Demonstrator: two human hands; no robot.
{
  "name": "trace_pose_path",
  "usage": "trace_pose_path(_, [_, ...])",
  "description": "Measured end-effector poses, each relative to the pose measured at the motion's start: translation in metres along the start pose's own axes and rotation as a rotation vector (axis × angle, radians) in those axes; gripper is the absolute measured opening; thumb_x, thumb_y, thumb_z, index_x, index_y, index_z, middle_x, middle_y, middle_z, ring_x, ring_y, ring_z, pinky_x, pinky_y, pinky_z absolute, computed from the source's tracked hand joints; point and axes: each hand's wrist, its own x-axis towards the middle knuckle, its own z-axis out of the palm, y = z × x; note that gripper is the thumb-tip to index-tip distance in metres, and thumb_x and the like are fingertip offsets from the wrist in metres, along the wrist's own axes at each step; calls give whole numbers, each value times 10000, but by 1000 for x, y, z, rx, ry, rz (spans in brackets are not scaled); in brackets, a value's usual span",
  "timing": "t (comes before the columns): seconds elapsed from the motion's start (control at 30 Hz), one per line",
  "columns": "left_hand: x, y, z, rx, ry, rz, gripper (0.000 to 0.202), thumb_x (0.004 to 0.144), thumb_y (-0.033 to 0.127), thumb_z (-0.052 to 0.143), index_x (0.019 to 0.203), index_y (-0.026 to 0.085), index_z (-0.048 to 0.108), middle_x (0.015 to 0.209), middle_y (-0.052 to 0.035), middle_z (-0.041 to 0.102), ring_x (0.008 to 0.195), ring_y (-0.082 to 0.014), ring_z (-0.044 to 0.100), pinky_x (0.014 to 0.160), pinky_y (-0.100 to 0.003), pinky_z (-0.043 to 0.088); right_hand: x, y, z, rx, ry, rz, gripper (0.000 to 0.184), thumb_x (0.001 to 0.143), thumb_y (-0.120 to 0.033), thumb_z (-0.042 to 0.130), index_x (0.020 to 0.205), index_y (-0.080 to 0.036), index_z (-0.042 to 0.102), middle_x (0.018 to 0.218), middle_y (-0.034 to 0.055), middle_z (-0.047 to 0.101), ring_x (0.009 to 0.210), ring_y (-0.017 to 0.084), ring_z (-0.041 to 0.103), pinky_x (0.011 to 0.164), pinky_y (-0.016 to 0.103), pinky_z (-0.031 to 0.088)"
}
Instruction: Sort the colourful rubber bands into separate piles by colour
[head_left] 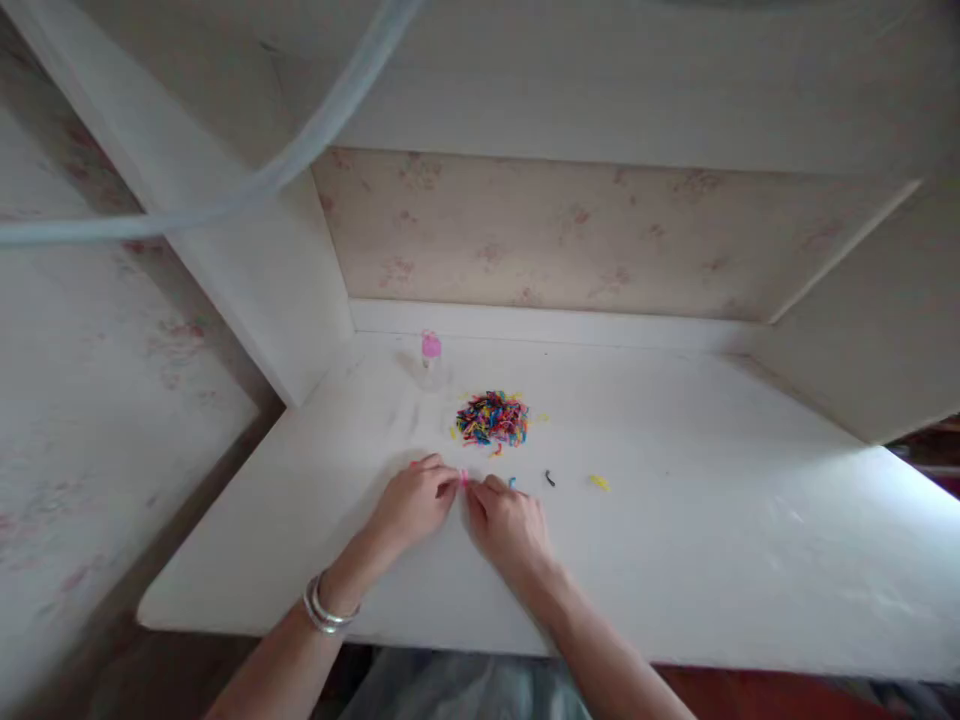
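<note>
Small pink rubber bands (pixel 463 477) lie on the white tabletop between my two hands. My left hand (pixel 417 497) is closed, its thumb and forefinger pinched at their left side. From the right, my right hand (pixel 513 522) meets the same bands with its fingers curled together. How firmly each hand grips is too small to make out. Just behind my hands is a heaped pile of many-coloured rubber bands (pixel 493 419). A blue band (pixel 512 482) rests by my right knuckles, with a black band (pixel 550 478) and a yellow bunch (pixel 599 482) farther right.
A small clear bottle with a pink cap (pixel 431 346) stands at the back left. White panels and a floral wall (pixel 495 230) enclose the table (pixel 712 560) at the back and sides. A pale tube (pixel 300 150) crosses the upper left, close to the camera.
</note>
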Motion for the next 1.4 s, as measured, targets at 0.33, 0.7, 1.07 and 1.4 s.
trace_pose_path(0.33, [2, -1, 0, -34, 25, -31, 191, 874, 284, 485, 851, 245, 671, 875, -13, 637, 759, -130, 599, 695, -221, 425, 1, 1, 2, 21, -31, 12, 342, 950, -345, 315, 890, -290, 647, 841, -27, 645, 677, 109, 608, 519, 220, 294])
trace_pose_path(0.7, [5, -5, 2, -46, 63, -41, 167, 834, 244, 513, 817, 245, 679, 858, -11, 677, 796, -147, 616, 721, -231, 435, 4, -1, 4, 49, -49, 46, 346, 940, -356, 325, 896, -291, 663, 866, -12, 657, 704, 116, 602, 559, 211, 319])
trace_pose_path(1.07, [4, -5, -1, -50, 108, -84, 171, 836, 272, 508, 793, 252, 672, 814, 15, 695, 729, -131, 616, 673, -221, 413, 42, 42, -39, 37, 41, 210, 349, 931, -396, 336, 1013, -308, 665, 946, 2, 661, 808, 135, 607, 648, 212, 371])
trace_pose_path(1.4, [4, -8, -5, -4, 217, -200, 161, 842, 218, 486, 815, 243, 643, 833, 10, 694, 770, -135, 632, 684, -226, 390, 95, 64, -29, -71, -95, 263, 308, 894, -379, 409, 989, -285, 687, 1043, 45, 657, 885, 184, 618, 690, 242, 414])
